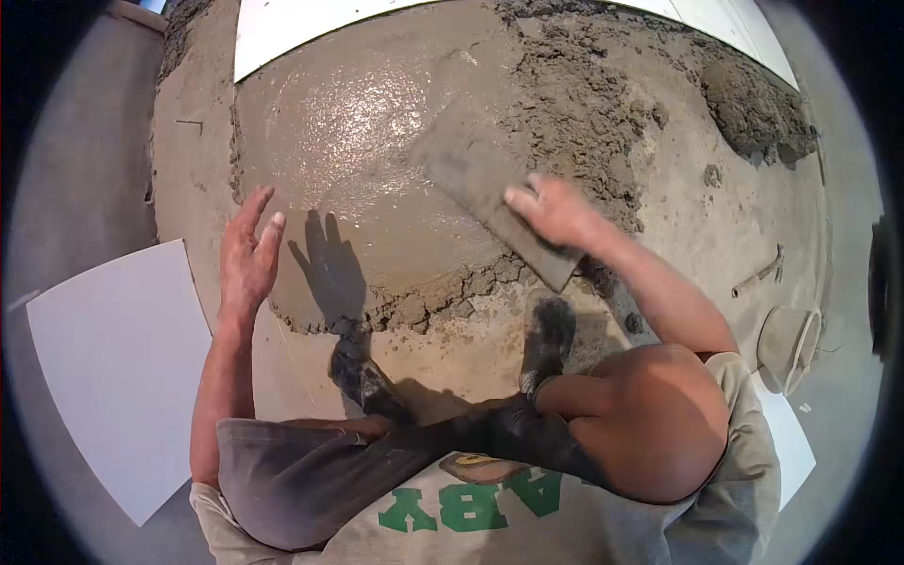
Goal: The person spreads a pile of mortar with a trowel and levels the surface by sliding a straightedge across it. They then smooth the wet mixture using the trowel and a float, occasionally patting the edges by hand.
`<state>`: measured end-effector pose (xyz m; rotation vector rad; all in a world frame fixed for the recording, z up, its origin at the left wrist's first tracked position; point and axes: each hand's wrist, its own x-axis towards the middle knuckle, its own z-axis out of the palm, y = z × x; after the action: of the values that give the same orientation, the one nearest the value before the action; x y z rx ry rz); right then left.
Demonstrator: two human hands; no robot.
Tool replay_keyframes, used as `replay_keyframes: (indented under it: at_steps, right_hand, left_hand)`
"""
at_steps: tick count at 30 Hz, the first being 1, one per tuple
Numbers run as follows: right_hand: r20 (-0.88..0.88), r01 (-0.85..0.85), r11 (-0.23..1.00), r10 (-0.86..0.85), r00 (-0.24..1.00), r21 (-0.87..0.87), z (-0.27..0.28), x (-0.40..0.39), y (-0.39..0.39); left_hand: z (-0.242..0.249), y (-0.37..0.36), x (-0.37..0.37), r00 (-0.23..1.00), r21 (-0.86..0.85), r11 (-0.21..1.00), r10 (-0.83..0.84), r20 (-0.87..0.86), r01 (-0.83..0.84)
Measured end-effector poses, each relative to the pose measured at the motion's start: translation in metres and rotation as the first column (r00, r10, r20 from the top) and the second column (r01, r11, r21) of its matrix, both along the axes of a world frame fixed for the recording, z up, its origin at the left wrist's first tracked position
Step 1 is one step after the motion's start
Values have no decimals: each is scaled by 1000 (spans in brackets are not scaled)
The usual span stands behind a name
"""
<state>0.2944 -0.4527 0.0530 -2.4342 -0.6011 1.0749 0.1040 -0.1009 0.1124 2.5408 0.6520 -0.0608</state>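
My right hand (556, 215) grips a long, flat mortar float (476, 169), slightly blurred, which lies on the wet mortar. The float slants from the middle of the bed down to its near right edge. My left hand (250, 247) hovers over the left side with fingers apart, holding nothing, and casts a shadow. Smooth, shiny wet mortar (348, 122) spreads beneath both hands. Rough, crumbly mortar (574, 113) borders it on the right, and a ragged edge runs along the near side.
White tiles border the bed at the far side (301, 28); another white tile (122, 377) lies at the left. A mortar heap (758, 113) stands at far right. Nearer are a hammer-like tool (758, 273) and a bucket (789, 348). My feet (551, 330) are close to the mortar's near edge.
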Motion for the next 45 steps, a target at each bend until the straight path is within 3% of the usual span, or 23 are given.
replay_keyframes:
  at_steps: [3, 6, 8, 10, 11, 12, 14, 16, 18, 20, 21, 22, 23, 24, 25, 26, 28, 29, 31, 33, 38, 40, 45]
  right_hand:
    - [83, -336, 941, 338, 938, -30, 6, -47, -27]
    - [-99, -269, 963, 266, 959, -21, 34, -66, -73]
    - [-45, -174, 975, 182, 982, 140, 32, -68, -116]
    - [-109, 44, 991, -30, 994, 127, 54, -63, -152]
    - [-193, 179, 984, -178, 965, -12, 59, -65, -171]
    - [-253, 297, 942, -329, 910, -159, 65, -70, -193]
    - [-130, 478, 870, -491, 862, -119, 57, -97, -253]
    - [-157, 743, 641, -768, 622, -191, 81, -127, -268]
    - [-95, 687, 703, -708, 699, -185, 63, -154, -314]
    - [-85, 667, 731, -681, 727, -146, 14, -125, -264]
    - [-80, 656, 745, -666, 741, -124, -2, -138, -258]
    - [-76, 643, 759, -650, 756, -102, -28, -92, -265]
    - [-72, 629, 773, -634, 770, -83, -32, -160, -257]
    - [-67, 615, 787, -618, 784, -62, -52, -149, -251]
    - [-65, 600, 799, -601, 797, -42, -30, -135, -228]
    - [-507, 805, 585, -726, 465, -99, -3, -106, -215]
    - [-25, 710, 703, -709, 704, 38, -47, -71, -200]
    - [-34, 702, 712, -701, 713, 36, -44, -61, -200]
    - [-394, 812, 584, -752, 529, -24, -19, -37, -200]
    - [-334, 847, 531, -794, 508, 26, 4, -30, -197]
    - [-327, 789, 614, -741, 586, 23, 20, -26, -238]
    - [-184, 713, 701, -702, 688, -11, 40, -21, -241]
    - [-218, 537, 833, -504, 835, 130, 48, -8, -228]
  left_hand:
    - [-11, 3, -9, 998, -37, 999, -10, 56, 12]
    - [-22, 9, -9, 994, -144, 988, 72, 78, -60]
    - [-25, 8, 6, 995, -170, 984, 67, 71, -54]
    - [-27, 3, 25, 998, -263, 965, 18, 66, 0]
    - [-27, -2, 35, 998, -276, 961, -5, 67, 23]
    - [-27, -9, 45, 997, -237, 970, -41, 64, 55]
    - [-29, -20, 60, 993, -189, 976, -95, 69, 106]
    - [-25, -28, 69, 988, -159, 976, -138, 63, 147]
    - [-24, -34, 71, 984, -124, 977, -170, 55, 176]
    - [-23, -32, 66, 982, -30, 982, -188, -29, 187]
    - [-24, -30, 64, 981, -28, 982, -190, -24, 189]
    - [-27, -28, 59, 987, -73, 985, -157, -22, 155]
    - [-29, -27, 56, 992, -119, 986, -123, -23, 120]
    - [-29, -27, 56, 994, -126, 986, -111, -12, 109]
    - [-28, -29, 57, 994, -124, 986, -112, -14, 110]
    - [-26, -30, 59, 994, -116, 988, -109, -18, 106]
    - [-23, -34, 62, 995, -104, 990, -94, -28, 91]
    - [-21, -37, 63, 993, -123, 986, -115, 13, 115]
    - [-13, -41, 69, 992, -129, 984, -115, 55, 121]
    - [-1, -46, 63, 988, -11, 988, -151, 21, 151]
    - [0, -38, 17, 997, -188, 979, 79, 16, -74]
    - [6, -43, 2, 979, -282, 940, 201, 12, -190]
    - [15, -49, -14, 977, -223, 956, 206, 51, -189]
